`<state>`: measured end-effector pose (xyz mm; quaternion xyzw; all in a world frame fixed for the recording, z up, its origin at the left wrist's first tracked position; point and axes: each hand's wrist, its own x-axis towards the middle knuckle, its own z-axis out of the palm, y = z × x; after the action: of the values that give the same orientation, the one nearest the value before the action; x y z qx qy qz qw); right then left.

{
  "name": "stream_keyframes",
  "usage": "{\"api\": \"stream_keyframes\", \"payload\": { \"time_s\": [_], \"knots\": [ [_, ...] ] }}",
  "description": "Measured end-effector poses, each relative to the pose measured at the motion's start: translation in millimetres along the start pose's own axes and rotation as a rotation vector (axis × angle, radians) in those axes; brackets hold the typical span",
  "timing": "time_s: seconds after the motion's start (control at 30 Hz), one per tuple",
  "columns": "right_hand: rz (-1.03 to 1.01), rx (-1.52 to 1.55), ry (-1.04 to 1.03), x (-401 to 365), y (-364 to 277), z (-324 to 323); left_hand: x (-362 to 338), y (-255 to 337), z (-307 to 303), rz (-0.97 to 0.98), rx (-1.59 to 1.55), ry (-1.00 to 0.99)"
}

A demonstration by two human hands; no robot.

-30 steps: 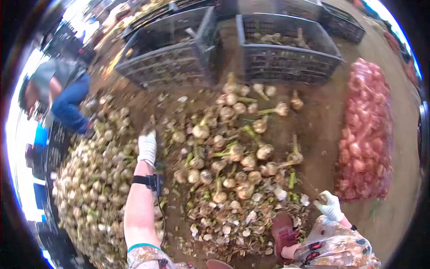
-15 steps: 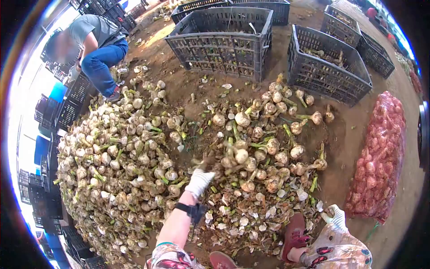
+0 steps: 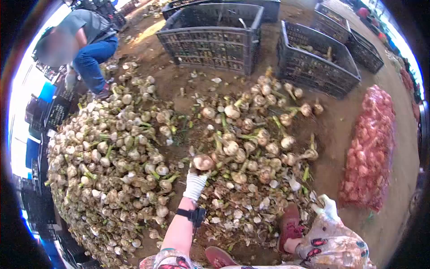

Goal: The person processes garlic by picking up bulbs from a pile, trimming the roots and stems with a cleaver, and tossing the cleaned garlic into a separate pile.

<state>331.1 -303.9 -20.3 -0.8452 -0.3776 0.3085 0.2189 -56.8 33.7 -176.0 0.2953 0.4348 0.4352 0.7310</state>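
Observation:
My left hand point(image 3: 195, 184), in a white striped glove soiled at the fingers, is closed on a garlic bulb point(image 3: 203, 162). It is above the gap between a big heap of garlic point(image 3: 107, 179) on the left and a looser group of bulbs with cut stems point(image 3: 251, 143) on the right. My right hand point(image 3: 327, 208), also in a pale glove, is beside my right knee. Its thumb and fingers are loosely bent and apart, with nothing visible between them. Dry skins and stem scraps point(image 3: 237, 210) cover the ground between my hands.
Black plastic crates point(image 3: 210, 47) stand ahead, one with garlic scraps inside point(image 3: 318, 62). A full red mesh sack point(image 3: 369, 150) lies to the right. At far left another person point(image 3: 92, 54) bends beside stacked crates. My red shoes point(image 3: 291, 228) are at the bottom.
My left hand, blurred by motion before, is now steadier and the garlic bulb shows plainly in its fingers. My right hand stays beside my knee. The whole view has shifted slightly.

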Motion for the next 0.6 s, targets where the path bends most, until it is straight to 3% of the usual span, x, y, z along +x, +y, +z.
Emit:
{"api": "stream_keyframes", "payload": {
  "time_s": [0.03, 0.13, 0.17, 0.23, 0.27, 0.3, 0.33, 0.43, 0.47, 0.6],
  "knots": [
    [-0.008, 0.002, -0.001, 2.4, -16.1, -2.4, -21.7, 14.3, 22.0, 0.150, 0.387, -0.085],
    [-0.124, -0.038, -0.025, 19.2, -67.2, -8.5, -69.0, 49.0, 106.6, 0.161, 0.347, -0.208],
    [-0.203, -0.003, 0.005, 26.1, -92.8, -7.0, -73.4, 40.6, 116.6, 0.029, 0.204, -0.263],
    [-0.538, -0.071, 0.066, 38.3, -125.1, -6.2, -98.6, 45.0, 157.2, 0.071, 0.265, -0.345],
    [-0.608, -0.080, 0.015, 42.6, -142.9, -5.9, -109.1, 58.4, 176.1, -0.004, 0.371, -0.412],
    [-0.679, -0.086, -0.038, 45.0, -158.9, -7.8, -116.3, 57.8, 176.4, -0.222, 0.314, -0.442],
    [-0.764, -0.113, -0.090, 47.7, -172.9, -14.3, -116.8, 43.9, 165.9, -0.163, 0.358, -0.548],
    [-0.902, -0.046, -0.139, 47.5, -184.4, -10.8, -129.8, 24.0, 148.1, -0.235, 0.094, -0.746],
    [-0.892, -0.034, -0.169, 47.4, -181.1, -9.2, -132.8, 20.1, 144.0, -0.226, 0.191, -0.721],
    [-0.923, -0.084, -0.184, 47.2, -173.1, -10.6, -136.5, 19.2, 164.9, -0.626, -0.642, -0.814]
  ]
}}
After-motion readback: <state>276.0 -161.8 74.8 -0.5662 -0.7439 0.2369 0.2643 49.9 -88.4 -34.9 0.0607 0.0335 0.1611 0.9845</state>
